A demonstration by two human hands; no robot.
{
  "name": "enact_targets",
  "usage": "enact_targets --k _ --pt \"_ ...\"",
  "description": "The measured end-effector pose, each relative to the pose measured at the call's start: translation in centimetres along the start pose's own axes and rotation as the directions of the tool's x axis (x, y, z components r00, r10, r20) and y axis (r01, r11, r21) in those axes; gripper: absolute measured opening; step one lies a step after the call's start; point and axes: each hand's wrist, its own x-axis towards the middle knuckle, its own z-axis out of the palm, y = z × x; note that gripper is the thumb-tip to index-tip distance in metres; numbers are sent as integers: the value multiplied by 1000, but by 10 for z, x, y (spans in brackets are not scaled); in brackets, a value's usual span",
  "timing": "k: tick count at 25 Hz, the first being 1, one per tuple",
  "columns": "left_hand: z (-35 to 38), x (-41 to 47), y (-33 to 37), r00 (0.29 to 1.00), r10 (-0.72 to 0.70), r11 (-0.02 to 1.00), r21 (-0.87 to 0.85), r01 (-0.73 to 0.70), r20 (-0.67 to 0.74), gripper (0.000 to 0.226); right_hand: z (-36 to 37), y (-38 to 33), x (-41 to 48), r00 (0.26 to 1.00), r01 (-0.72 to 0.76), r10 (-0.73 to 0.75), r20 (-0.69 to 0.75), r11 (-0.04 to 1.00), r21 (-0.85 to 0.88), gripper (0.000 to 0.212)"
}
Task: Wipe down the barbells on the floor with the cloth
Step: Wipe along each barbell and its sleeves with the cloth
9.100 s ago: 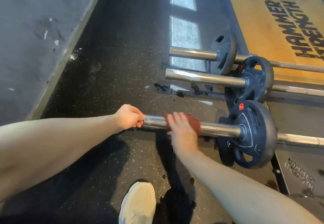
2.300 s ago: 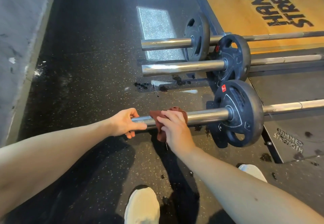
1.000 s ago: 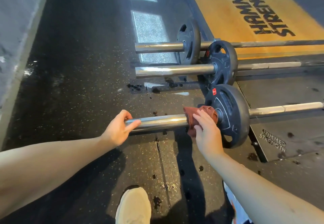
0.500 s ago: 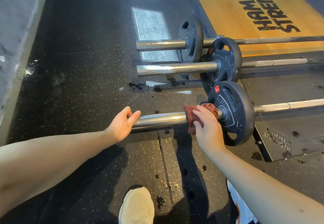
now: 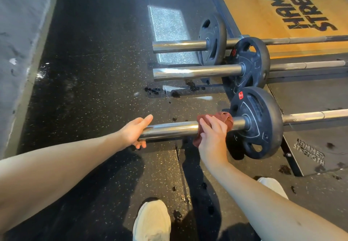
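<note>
Three barbells lie side by side on the black rubber floor. The near barbell (image 5: pixel 175 129) has a chrome sleeve and a black plate (image 5: pixel 258 122). My left hand (image 5: pixel 134 133) cups the sleeve's free end, thumb on top and fingers curled underneath. My right hand (image 5: pixel 212 135) grips a red-brown cloth (image 5: pixel 224 117) wrapped over the sleeve, close against the plate. The middle barbell (image 5: pixel 197 72) and the far barbell (image 5: pixel 178 45) lie beyond, untouched, each with a black plate.
A wooden lifting platform (image 5: pixel 254 5) with black lettering lies at the far right. A grey wall (image 5: pixel 18 33) runs along the left. Dark crumbs (image 5: pixel 152 90) dot the floor between the bars. My shoes (image 5: pixel 152 220) stand below the near bar.
My right hand slid the cloth along the near sleeve from its middle up to the plate and stays there. My left hand kept hold of the sleeve's end.
</note>
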Motion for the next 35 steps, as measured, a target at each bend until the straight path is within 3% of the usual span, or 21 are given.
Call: enact_targets --k 2,4,7,10,12,14,16,18,21,24,27,31,35 --pt "-5 -10 -16 988 155 987 -52 -154 3 37 37 -29 -10 994 104 -107 21 991 86 54" --pt "-9 -21 -29 967 255 965 -54 -255 -19 41 72 -62 -18 977 203 -211 35 967 157 57" --pt "-11 -24 -40 953 298 945 -120 -303 -60 40 87 -81 -18 945 280 -302 129 946 164 56" --pt "-7 -20 -42 960 258 931 -240 -277 -106 36 56 -44 -8 880 406 -414 231 910 85 58" --pt "-5 -15 -42 963 248 931 -250 -267 -107 29 25 -7 0 910 374 -367 193 928 5 56" --pt "-5 -14 -41 964 248 933 -243 -265 -102 25 -5 23 3 970 224 -218 112 974 -40 51" --pt "-7 -14 -42 965 235 928 -266 -259 -121 22 -10 24 0 998 53 -52 45 998 -32 50" --pt "-7 -17 -42 965 224 921 -294 -255 -138 22 16 -6 -7 999 36 -36 17 999 -27 51" --pt "-8 -22 -40 969 195 901 -363 -238 -151 52 82 -74 -21 960 254 -257 110 966 39 54" --pt "-10 -15 -41 967 196 895 -374 -243 -161 42 105 -105 -19 915 349 -359 185 933 84 59" --pt "-7 -13 -41 970 206 915 -325 -239 -131 42 74 -63 -11 851 460 -463 249 885 75 59" --pt "6 -14 -30 967 226 964 -113 -239 -113 42 -3 29 5 943 297 -283 176 953 -61 57" --pt "25 -8 -19 954 180 983 9 -183 -238 25 -60 55 15 996 14 -7 91 997 -72 48"
